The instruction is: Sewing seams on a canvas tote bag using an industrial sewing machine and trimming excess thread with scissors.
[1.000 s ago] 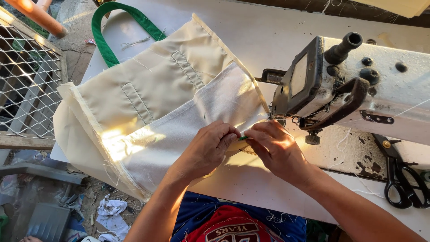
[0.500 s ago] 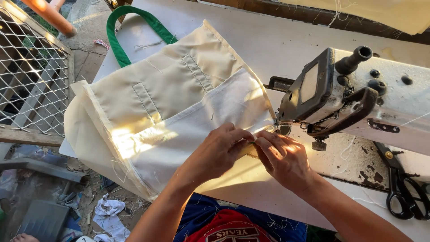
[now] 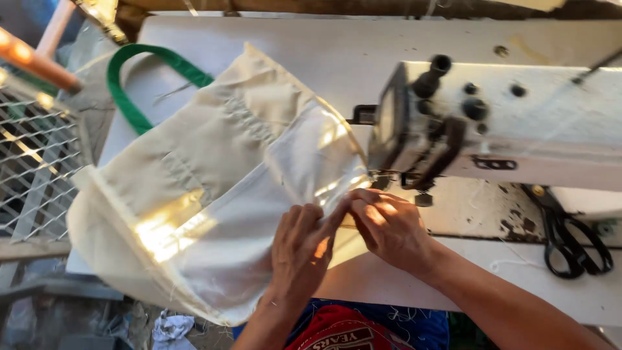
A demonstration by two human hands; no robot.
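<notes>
Both hands are down on the cream fabric tote bag (image 3: 214, 194), which lies spread across the white tabletop (image 3: 291, 45) and spills over its near edge, its green handle (image 3: 139, 78) looping away at the far left. The left hand (image 3: 299, 249) presses flat on the cloth, fingers together, and the right hand (image 3: 389, 227) pinches the bag's edge just beside the sewing machine (image 3: 492, 123) head. Black scissors (image 3: 573, 243) rest at the right, well apart.
</notes>
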